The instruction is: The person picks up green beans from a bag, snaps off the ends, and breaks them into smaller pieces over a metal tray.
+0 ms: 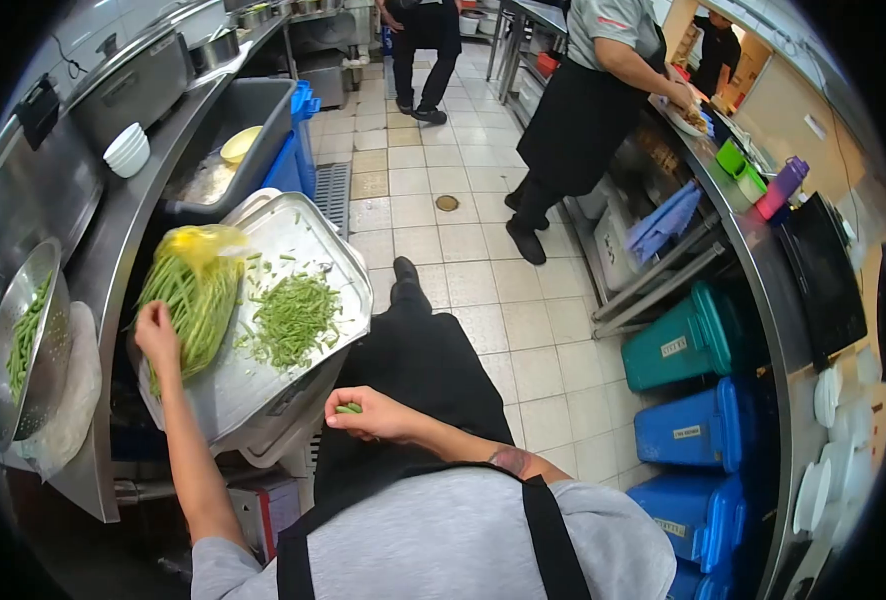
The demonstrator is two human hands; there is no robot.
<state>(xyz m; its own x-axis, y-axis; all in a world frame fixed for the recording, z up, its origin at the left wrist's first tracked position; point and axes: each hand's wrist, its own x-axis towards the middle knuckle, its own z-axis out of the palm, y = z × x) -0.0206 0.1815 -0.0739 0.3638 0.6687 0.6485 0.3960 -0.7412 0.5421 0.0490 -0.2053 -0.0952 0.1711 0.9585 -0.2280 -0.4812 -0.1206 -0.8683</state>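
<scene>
The left hand (156, 335) is laid on the near end of a bundle of green beans (195, 305), fingers curled loosely over the pods; whether any are actually gripped cannot be told. The bundle lies on a yellow plastic bag (203, 243) at the left side of a metal tray (303, 232), which is tilted and overhangs the edge of the steel counter (123, 235). A heap of cut bean pieces (295, 320) is spread at the tray's middle, just right of the bundle and apart from it, with bare metal left along the far and right rims. The right hand (368, 412) is held near the body, below the tray's near right edge, closed around 1 short bean piece (348, 408) pinched at the fingertips. A colander (28, 345) with more beans is seen at the left, against the counter's near end. A grey tub (253, 115) stands beyond the tray. Open tiled floor (463, 260) runs down the middle; teal and blue bins (693, 400) line the right side under a second counter, where another person (603, 90) stands at the far end.
</scene>
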